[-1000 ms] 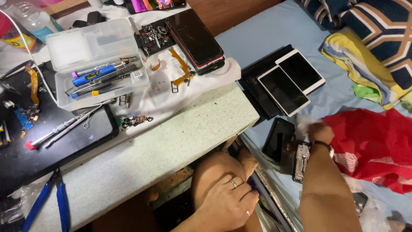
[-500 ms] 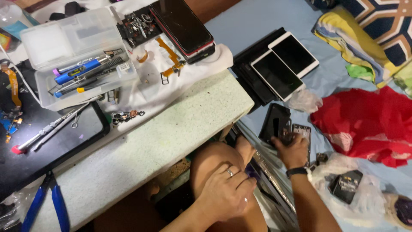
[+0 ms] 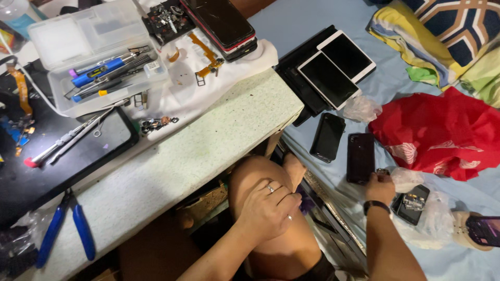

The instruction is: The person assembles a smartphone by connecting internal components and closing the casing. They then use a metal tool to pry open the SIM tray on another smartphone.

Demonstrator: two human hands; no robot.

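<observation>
The right hand (image 3: pixel 379 188) reaches out over the blue bedsheet (image 3: pixel 312 21), fingers curled at the near end of a dark phone (image 3: pixel 360 157) lying flat beside another black phone (image 3: pixel 327 137); whether it grips I cannot tell; the left hand (image 3: pixel 268 208) rests spread, holding nothing, on the knee (image 3: pixel 255 174), seemingly as a brace

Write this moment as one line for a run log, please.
left hand: resting on knee | right hand: touching dark phone on blue sheet | red bag beside
</observation>
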